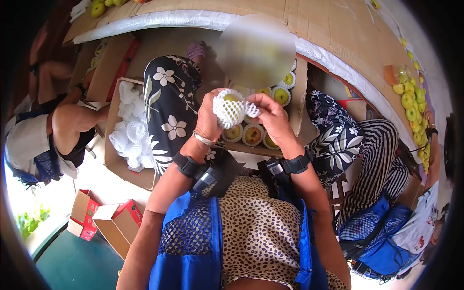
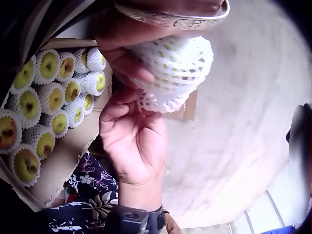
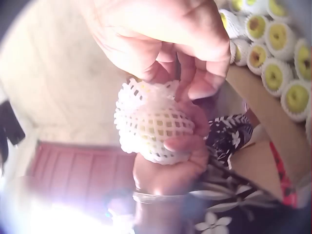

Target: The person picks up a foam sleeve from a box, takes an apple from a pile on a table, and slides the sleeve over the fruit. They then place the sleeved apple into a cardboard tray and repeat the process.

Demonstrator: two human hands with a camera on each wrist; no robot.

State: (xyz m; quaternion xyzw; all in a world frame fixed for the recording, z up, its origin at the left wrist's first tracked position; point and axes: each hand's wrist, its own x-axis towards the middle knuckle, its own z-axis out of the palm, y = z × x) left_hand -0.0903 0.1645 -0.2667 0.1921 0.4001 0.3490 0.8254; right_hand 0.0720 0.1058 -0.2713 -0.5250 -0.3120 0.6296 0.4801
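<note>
My left hand [image 1: 208, 118] grips a green apple [image 1: 232, 98] wrapped in a white foam net [image 1: 227, 113]. With thumb and fingers, my right hand [image 1: 274, 118] pinches the loose, gathered end of that net, just right of the fruit. In the right wrist view, the net's open end [image 3: 168, 87] flares out under the right fingertips, and green shows through the mesh. The left wrist view has the netted apple [image 2: 180, 68] close up, with the right hand [image 2: 136, 141] at the net's frilled edge. Directly beyond both hands, netted apples [image 1: 253, 135] lie in rows in a cardboard box [image 1: 300, 104].
To the left, an open carton [image 1: 110, 153] holds a heap of white foam nets [image 1: 129, 142]. Small red boxes [image 1: 128, 215] lie at lower left by a green surface [image 1: 72, 263]. Other people sit at both sides. Loose apples [image 1: 411, 104] line the right edge of the cardboard-covered surface [image 1: 333, 29].
</note>
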